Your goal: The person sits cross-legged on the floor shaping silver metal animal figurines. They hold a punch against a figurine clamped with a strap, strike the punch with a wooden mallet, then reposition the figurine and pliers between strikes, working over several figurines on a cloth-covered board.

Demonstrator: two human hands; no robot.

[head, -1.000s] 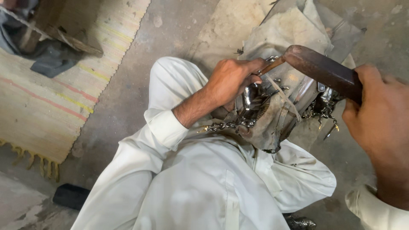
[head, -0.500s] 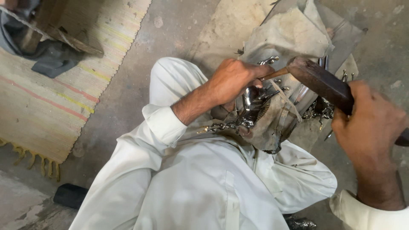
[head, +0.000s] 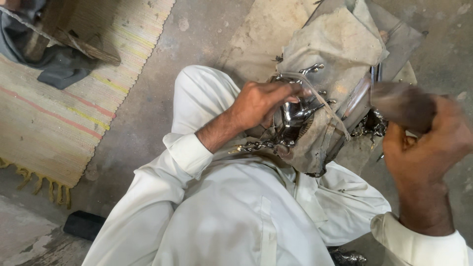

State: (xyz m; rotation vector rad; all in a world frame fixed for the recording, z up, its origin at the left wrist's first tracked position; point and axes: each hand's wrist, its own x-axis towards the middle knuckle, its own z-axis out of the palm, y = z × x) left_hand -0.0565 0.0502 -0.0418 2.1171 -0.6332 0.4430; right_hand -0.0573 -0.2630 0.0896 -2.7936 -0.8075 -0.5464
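Observation:
I sit on the floor in white clothes with a cloth-wrapped block (head: 340, 54) in front of my knees. My left hand (head: 263, 101) presses down on shiny metal pieces (head: 295, 113) lying against the cloth and pinches them in place. A short metal chain (head: 251, 146) trails from them towards my lap. My right hand (head: 423, 148) is closed around the handle of a dark wooden mallet (head: 394, 101), whose head is blurred and sits just right of the metal pieces. More shiny pieces (head: 372, 125) hang under the mallet.
A striped woven mat (head: 54, 113) with a fringe lies on the concrete floor at left, with dark cloth (head: 54, 69) and wooden scraps on it. A small black block (head: 84, 224) rests by my left knee. A flat metal sheet (head: 404, 39) lies under the cloth.
My right hand has swung the mallet down and leftwards, towards the metal pieces. My left hand has stayed on the pieces with hardly any shift.

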